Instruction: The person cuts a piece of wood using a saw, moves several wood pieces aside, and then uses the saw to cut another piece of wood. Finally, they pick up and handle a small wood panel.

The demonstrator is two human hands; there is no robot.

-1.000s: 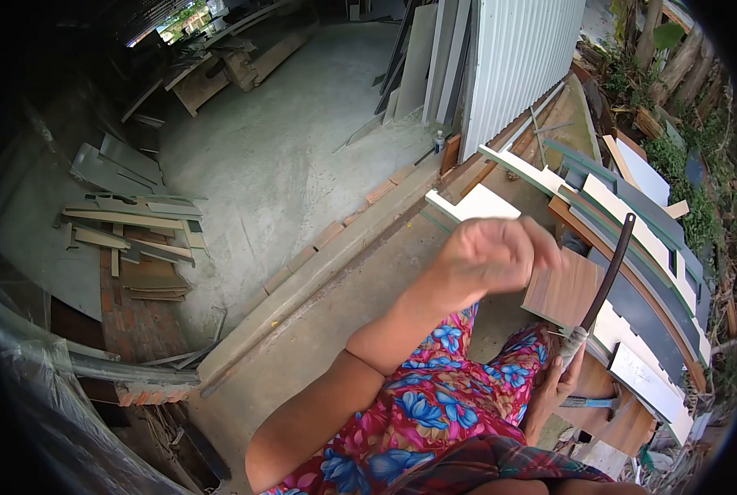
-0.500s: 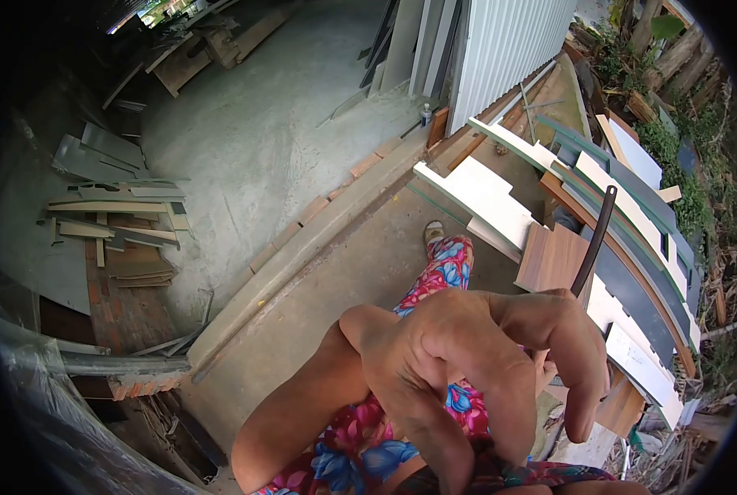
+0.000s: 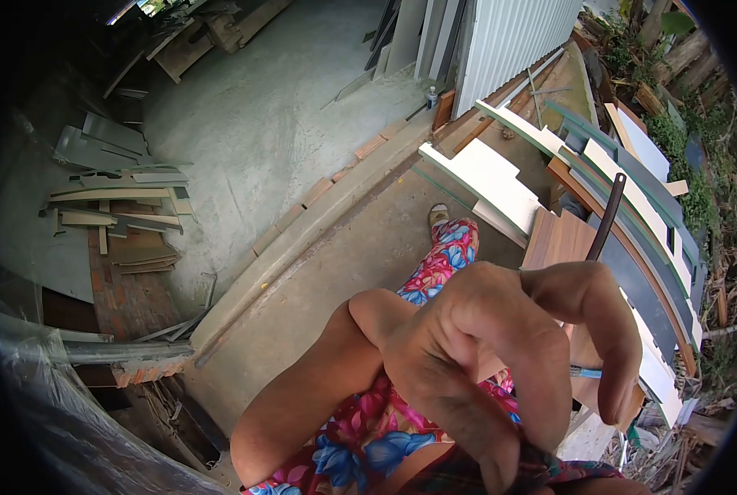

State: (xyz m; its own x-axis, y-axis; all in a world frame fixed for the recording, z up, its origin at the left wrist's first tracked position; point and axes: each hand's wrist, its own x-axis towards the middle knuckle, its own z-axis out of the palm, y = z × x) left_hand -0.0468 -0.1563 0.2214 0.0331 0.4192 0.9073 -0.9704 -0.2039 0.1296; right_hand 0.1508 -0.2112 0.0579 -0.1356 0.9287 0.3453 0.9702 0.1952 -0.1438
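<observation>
My left hand (image 3: 508,338) is raised close to the camera, its fingers curved and apart, with nothing visible between them. Behind it a dark, slightly curved blade-like tool (image 3: 609,216) points up and away. The left hand covers the tool's lower end and my right hand, so the right hand's grip cannot be seen. Part of a blue tool handle (image 3: 584,372) shows between the left hand's fingers, over wood-patterned board. Such a board (image 3: 556,238) also lies just beyond the fingers.
White and grey cut panels (image 3: 485,183) are piled at the right, beside plants. A corrugated metal sheet (image 3: 513,49) stands at the top. A low concrete ledge (image 3: 302,235) crosses the floor diagonally. More offcuts (image 3: 117,195) lie at the left, near clear plastic sheeting (image 3: 63,396).
My left hand has come much nearer to the camera and now covers my right hand, which was closed round the tool's wrapped handle. A foot has come into view, and the view has shifted slightly.
</observation>
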